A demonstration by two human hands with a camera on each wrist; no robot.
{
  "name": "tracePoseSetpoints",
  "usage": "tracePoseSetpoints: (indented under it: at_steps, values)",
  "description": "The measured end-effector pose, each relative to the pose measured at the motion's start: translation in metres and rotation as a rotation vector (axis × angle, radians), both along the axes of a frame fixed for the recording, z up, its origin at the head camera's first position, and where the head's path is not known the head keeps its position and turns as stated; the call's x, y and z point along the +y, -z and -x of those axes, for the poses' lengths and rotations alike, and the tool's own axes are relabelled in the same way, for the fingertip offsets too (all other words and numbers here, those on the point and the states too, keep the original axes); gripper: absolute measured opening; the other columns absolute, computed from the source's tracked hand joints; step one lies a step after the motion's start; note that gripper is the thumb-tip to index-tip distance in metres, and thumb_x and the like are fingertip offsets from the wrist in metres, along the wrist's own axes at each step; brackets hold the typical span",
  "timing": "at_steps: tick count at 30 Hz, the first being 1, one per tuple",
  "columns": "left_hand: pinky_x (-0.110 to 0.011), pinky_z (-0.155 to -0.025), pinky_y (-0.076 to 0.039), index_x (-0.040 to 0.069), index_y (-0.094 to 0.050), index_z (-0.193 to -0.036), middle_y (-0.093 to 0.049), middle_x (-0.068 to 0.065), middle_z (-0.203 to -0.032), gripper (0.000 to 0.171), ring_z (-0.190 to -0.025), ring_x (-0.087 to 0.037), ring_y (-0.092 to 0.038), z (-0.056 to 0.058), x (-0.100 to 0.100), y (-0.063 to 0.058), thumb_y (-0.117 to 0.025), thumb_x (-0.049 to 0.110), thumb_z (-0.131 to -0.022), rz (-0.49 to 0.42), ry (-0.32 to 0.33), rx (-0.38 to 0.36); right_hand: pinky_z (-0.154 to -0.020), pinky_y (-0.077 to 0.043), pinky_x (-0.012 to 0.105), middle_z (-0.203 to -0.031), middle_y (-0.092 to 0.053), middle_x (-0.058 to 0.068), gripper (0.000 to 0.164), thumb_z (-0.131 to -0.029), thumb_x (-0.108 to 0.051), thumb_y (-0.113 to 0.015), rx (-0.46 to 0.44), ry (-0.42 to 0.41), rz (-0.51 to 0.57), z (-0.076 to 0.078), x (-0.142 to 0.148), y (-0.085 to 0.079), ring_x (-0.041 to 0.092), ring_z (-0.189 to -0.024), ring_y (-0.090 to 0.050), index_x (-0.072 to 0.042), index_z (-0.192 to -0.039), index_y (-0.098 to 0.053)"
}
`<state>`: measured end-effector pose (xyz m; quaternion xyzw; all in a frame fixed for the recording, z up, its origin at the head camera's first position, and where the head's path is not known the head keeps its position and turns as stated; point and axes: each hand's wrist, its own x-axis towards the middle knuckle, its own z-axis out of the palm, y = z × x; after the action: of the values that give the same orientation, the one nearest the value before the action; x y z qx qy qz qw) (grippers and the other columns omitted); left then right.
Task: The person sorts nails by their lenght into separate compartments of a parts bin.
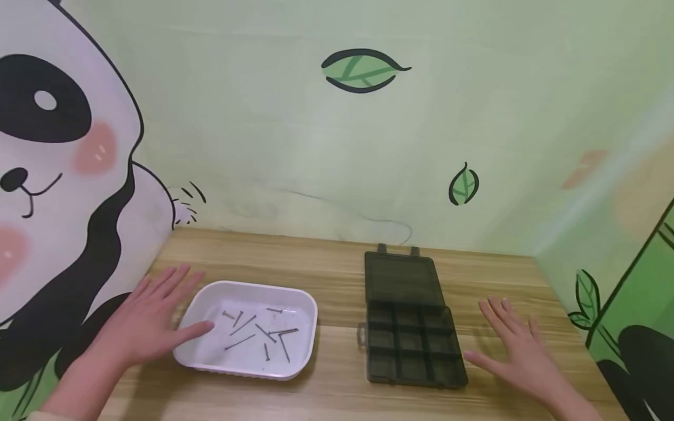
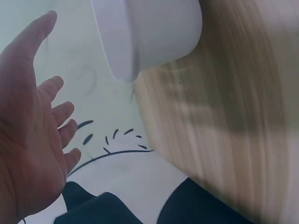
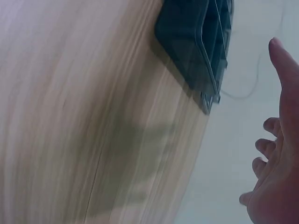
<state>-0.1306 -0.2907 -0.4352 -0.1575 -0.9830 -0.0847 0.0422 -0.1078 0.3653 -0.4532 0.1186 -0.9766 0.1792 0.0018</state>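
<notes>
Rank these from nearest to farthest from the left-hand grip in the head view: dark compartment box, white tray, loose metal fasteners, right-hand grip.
1. White tray: immediately right of the left-hand grip.
2. Loose metal fasteners: inside the tray, past its left rim.
3. Dark compartment box: right of the tray, lid open.
4. Right-hand grip: far right, beyond the box.

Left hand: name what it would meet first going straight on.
The left hand would probably meet the pale green wall behind the table, pointing past the white tray; depth is unclear.
</notes>
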Motion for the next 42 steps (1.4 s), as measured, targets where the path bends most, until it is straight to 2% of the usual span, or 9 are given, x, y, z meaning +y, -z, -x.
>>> tracePoseSetpoints:
  at_steps: [4, 10, 18, 22, 24, 27, 31, 35, 42]
  values:
    - [-0.068, -0.125, -0.015, 0.015, -0.04, -0.165, -0.034, -0.023, -0.17, 0.099, -0.157, -0.046, -0.029, 0.004, 0.005, -0.008, -0.064, 0.076, -0.091, 0.004, 0.043, 0.004, -0.125, 0.004, 0.069, -0.173, -0.027, 0.022, 0.107, -0.09, -0.053, -0.081, 0.027, -0.082, 0.055, 0.002, -0.006, 0.004, 0.043, -0.162, -0.014, -0.018, -0.172, -0.022]
    - [-0.067, -0.122, -0.026, 0.017, -0.047, -0.162, -0.04, -0.019, -0.168, 0.096, -0.154, -0.045, -0.035, 0.008, 0.01, -0.015, -0.067, 0.076, -0.089, 0.006, 0.096, 0.011, -0.119, -0.013, 0.079, -0.172, -0.03, 0.022, 0.109, -0.086, -0.05, -0.086, 0.007, -0.15, 0.11, 0.001, -0.012, 0.017, 0.047, -0.159, -0.021, -0.014, -0.17, -0.026]
    - [-0.069, -0.108, -0.044, 0.017, -0.061, -0.151, -0.057, -0.019, -0.153, 0.09, -0.138, -0.048, -0.055, 0.014, 0.012, -0.015, -0.076, 0.073, -0.083, 0.011, 0.175, 0.071, -0.113, -0.021, 0.083, -0.173, -0.028, 0.02, 0.111, -0.085, -0.05, -0.087, -0.04, -0.173, 0.146, -0.005, -0.017, 0.031, 0.046, -0.159, -0.022, -0.017, -0.171, -0.025]
    - [-0.066, -0.1, -0.05, 0.018, -0.065, -0.147, -0.065, -0.014, -0.145, 0.083, -0.129, -0.043, -0.063, 0.015, 0.015, -0.016, -0.08, 0.068, -0.082, 0.009, 0.193, 0.068, -0.114, -0.023, 0.08, -0.171, -0.031, 0.022, 0.111, -0.083, -0.051, -0.088, -0.013, -0.189, 0.138, -0.008, -0.017, 0.036, 0.022, -0.164, -0.012, -0.014, -0.17, -0.028]
    - [-0.064, -0.096, -0.053, 0.018, -0.067, -0.144, -0.067, -0.011, -0.141, 0.079, -0.124, -0.04, -0.066, 0.015, 0.017, -0.015, -0.083, 0.064, -0.081, -0.002, 0.203, 0.069, -0.12, -0.02, 0.074, -0.171, -0.032, 0.022, 0.112, -0.083, -0.052, -0.087, 0.003, -0.197, 0.128, -0.009, -0.017, 0.038, 0.007, -0.163, -0.006, -0.014, -0.17, -0.028]
    - [-0.061, -0.093, -0.056, 0.018, -0.07, -0.14, -0.07, -0.009, -0.136, 0.073, -0.12, -0.037, -0.069, 0.015, 0.02, -0.014, -0.087, 0.056, -0.08, -0.023, 0.224, 0.067, -0.132, -0.005, 0.044, -0.17, -0.034, 0.023, 0.115, -0.082, -0.055, -0.088, 0.037, -0.211, 0.099, -0.011, -0.016, 0.042, -0.001, -0.16, -0.005, -0.015, -0.17, -0.027]
    - [-0.058, -0.09, -0.057, 0.019, -0.073, -0.134, -0.072, -0.006, -0.129, 0.066, -0.115, -0.034, -0.071, 0.018, 0.022, -0.013, -0.091, 0.048, -0.078, -0.034, 0.242, 0.057, -0.119, 0.007, 0.01, -0.166, -0.039, 0.026, 0.117, -0.079, -0.058, -0.088, 0.082, -0.236, 0.065, -0.013, -0.017, 0.045, 0.003, -0.161, -0.009, -0.008, -0.168, -0.03]
    - [-0.054, -0.086, -0.059, 0.02, -0.076, -0.125, -0.074, -0.002, -0.122, 0.055, -0.109, -0.03, -0.072, 0.022, 0.026, -0.012, -0.092, 0.039, -0.077, -0.035, 0.258, 0.041, -0.117, 0.008, 0.008, -0.166, -0.039, 0.028, 0.117, -0.079, -0.059, -0.087, 0.067, -0.231, 0.06, -0.015, -0.017, 0.046, 0.006, -0.161, -0.013, -0.005, -0.166, -0.033]
    - [-0.049, -0.085, -0.06, 0.021, -0.078, -0.116, -0.074, 0.003, -0.115, 0.041, -0.104, -0.024, -0.072, 0.03, 0.03, -0.005, -0.092, 0.03, -0.078, -0.022, 0.288, -0.002, -0.115, 0.009, 0.007, -0.17, -0.033, 0.024, 0.116, -0.081, -0.064, -0.084, -0.072, -0.152, 0.085, -0.017, -0.019, 0.046, 0.043, -0.156, -0.03, -0.008, -0.168, -0.032]
